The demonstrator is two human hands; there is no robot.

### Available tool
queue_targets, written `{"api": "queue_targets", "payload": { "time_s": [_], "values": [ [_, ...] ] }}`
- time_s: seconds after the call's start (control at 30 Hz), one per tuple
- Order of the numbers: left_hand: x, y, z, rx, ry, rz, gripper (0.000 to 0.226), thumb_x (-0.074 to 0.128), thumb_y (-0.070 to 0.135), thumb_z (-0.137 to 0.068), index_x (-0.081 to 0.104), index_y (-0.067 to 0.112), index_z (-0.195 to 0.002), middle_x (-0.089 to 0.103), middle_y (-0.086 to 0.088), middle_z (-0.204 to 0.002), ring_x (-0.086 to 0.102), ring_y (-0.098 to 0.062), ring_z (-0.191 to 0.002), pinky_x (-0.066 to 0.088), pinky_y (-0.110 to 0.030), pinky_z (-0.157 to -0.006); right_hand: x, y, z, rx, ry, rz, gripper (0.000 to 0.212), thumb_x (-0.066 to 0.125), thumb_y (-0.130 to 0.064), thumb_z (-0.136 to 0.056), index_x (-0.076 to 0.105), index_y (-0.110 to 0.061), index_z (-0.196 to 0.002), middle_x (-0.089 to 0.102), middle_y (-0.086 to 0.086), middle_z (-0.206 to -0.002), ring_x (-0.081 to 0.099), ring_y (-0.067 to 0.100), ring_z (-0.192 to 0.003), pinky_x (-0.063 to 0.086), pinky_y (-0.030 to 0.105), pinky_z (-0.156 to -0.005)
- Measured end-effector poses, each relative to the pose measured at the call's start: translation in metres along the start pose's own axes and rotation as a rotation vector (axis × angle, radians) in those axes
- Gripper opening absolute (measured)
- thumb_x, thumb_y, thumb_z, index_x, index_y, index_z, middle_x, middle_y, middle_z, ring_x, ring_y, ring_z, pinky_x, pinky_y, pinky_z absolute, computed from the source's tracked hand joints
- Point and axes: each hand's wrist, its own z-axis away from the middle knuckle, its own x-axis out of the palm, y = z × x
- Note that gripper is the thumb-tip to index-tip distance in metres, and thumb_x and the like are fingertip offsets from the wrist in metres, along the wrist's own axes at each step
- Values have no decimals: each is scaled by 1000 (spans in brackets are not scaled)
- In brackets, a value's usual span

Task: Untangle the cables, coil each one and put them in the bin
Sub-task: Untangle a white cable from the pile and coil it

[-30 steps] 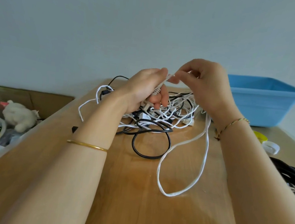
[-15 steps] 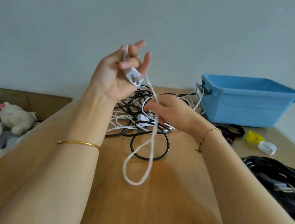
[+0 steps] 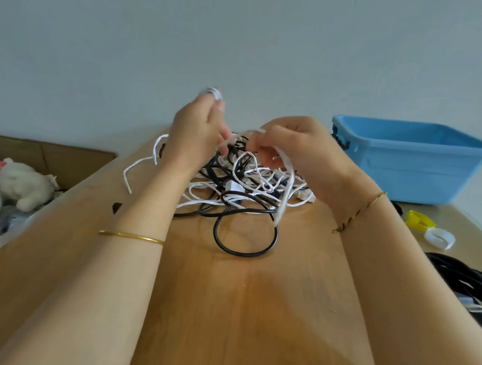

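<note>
A tangle of white and black cables [image 3: 242, 188] lies on the wooden table [image 3: 218, 315] near its far end. My left hand [image 3: 197, 129] is raised over the pile and grips the white cable, with its plug end [image 3: 212, 92] poking out above the fingers. My right hand [image 3: 295, 146] pinches the same flat white cable [image 3: 285, 193] beside it; a strand hangs from it down to the pile. A large black loop [image 3: 245, 237] lies at the front of the pile. The blue bin [image 3: 410, 165] stands at the far right, and its inside is hidden.
A thick coil of black cable [image 3: 474, 287] lies at the right edge. Yellow [image 3: 418, 220] and white [image 3: 440, 238] tape rolls sit near the bin. Left of the table stands a cardboard box [image 3: 41, 153] and a tray with a white plush toy [image 3: 23, 184].
My left hand has come down from its raised open pose and closed on the white cable. My right hand has lifted off the pile, pulling the white strand up; the hanging loop is shorter.
</note>
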Motion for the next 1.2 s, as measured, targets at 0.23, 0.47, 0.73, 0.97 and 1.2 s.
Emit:
{"api": "queue_targets", "payload": {
  "time_s": [0.23, 0.47, 0.73, 0.97, 1.2],
  "values": [
    [-3, 35, 9, -155, -546, 314, 35, 32, 19, -103, 61, 9, -87, 51, -8, -44, 30, -11, -32, 34, -18, -37, -11, 14, -12, -75, 344, 307, 16, 60, -21, -88, 69, -10, -82, 54, -2, -69, 44, 6, -60, 33, 18, -54],
    [-18, 30, 4, -293, -801, 830, 48, 34, 34, -94, 66, -1, -95, 36, 7, -32, 23, -1, -23, 23, -12, -30, -12, 13, -10, -129, 309, 310, 22, 59, -26, -90, 65, -8, -78, 53, -6, -64, 46, 2, -57, 37, 19, -56],
    [-32, 6, -15, -460, -828, 1896, 37, 38, 11, -96, 55, -18, -110, 56, -15, -44, 36, -18, -31, 40, -27, -41, -11, 40, -5, 59, 193, -132, 29, 59, -34, -91, 57, -13, -71, 45, -4, -52, 33, 9, -42, 29, 18, -39],
    [-35, -5, -19, -477, 159, 2129, 31, 32, 12, -106, 49, -14, -109, 61, -10, -52, 46, -12, -33, 56, -28, -55, -9, 55, -7, 86, 206, -176, 27, 65, -24, -89, 57, -17, -113, 47, -10, -49, 33, 4, -39, 27, 17, -37],
    [-37, -21, -21, -398, 503, 1810, 33, 23, 22, -107, 47, 5, -120, 67, -9, -64, 69, -12, -81, 51, -38, -86, -17, 33, -1, 141, -54, 138, 17, 70, -34, -82, 73, -17, -83, 40, -13, -42, 30, 4, -37, 26, 18, -39]
  ]
}}
